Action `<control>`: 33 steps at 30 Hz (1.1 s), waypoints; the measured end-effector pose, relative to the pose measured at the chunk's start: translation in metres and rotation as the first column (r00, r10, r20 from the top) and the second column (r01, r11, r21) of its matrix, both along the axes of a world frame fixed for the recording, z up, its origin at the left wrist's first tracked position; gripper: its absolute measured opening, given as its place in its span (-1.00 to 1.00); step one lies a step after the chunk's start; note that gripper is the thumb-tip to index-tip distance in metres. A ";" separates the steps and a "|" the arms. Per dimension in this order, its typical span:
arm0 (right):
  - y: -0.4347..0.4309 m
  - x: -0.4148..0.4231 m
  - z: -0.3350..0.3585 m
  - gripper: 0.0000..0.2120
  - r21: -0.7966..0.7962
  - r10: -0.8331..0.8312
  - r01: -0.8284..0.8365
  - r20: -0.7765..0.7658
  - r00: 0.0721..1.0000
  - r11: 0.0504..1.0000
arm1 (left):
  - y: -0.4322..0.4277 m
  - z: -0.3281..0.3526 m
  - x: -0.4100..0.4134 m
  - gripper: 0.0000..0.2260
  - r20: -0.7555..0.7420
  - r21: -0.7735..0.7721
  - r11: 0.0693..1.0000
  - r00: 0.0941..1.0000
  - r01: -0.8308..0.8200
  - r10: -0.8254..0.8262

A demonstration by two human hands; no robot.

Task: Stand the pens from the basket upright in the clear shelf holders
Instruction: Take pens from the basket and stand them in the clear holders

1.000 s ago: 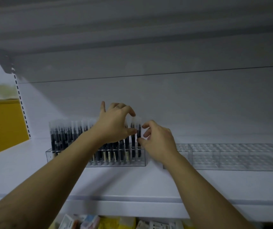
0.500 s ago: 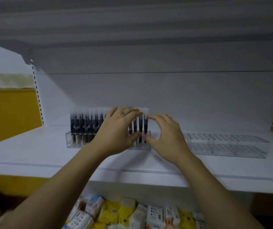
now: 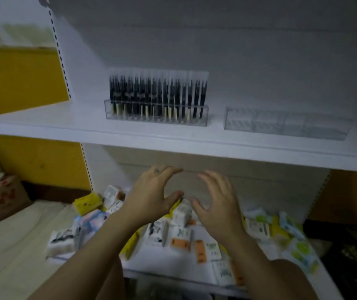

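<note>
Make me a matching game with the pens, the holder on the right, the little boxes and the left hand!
Things:
1. pens
2. right holder
3. small boxes
4. left hand

Places or states:
A. lying on the lower shelf
B. open, holding nothing
C. standing upright in the left holder
D. clear, with no pens in it

Pairs: 1-C, 2-D, 3-A, 4-B.

You count 2 clear holders (image 3: 204, 119) (image 3: 285, 124), at 11 and 3 o'clock | pens (image 3: 158, 94): too dense to count | small packets (image 3: 179, 215) at 6 o'clock: many, blurred
</note>
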State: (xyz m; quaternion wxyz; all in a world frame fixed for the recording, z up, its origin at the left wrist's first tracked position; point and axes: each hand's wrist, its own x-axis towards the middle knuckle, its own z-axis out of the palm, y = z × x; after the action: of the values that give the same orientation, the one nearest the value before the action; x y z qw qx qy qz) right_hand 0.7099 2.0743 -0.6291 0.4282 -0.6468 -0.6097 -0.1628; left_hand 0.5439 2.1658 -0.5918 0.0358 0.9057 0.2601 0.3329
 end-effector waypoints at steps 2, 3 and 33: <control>-0.002 -0.003 -0.032 -0.49 -0.142 -0.011 0.006 -0.034 0.999 0.990 | -0.003 -0.031 -0.002 -0.48 -0.061 -0.091 0.996 0.998 -0.014 0.008; -0.003 -0.003 -0.046 -0.47 -0.203 -0.011 0.000 -0.053 0.999 0.979 | -0.005 -0.045 -0.003 -0.47 -0.093 -0.130 0.991 0.996 -0.025 0.013; -0.051 0.011 -0.331 -0.73 -0.932 -0.381 -0.345 -0.360 0.852 0.108 | -0.045 -0.364 0.002 -0.65 -0.516 -0.841 0.224 0.854 -0.493 -0.059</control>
State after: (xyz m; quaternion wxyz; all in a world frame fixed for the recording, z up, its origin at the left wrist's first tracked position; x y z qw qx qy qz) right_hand 0.7212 2.0230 -0.9599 0.0287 -0.7862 -0.4065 0.4646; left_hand 0.5456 2.1212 -0.9562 0.4679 0.6944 0.5356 -0.1094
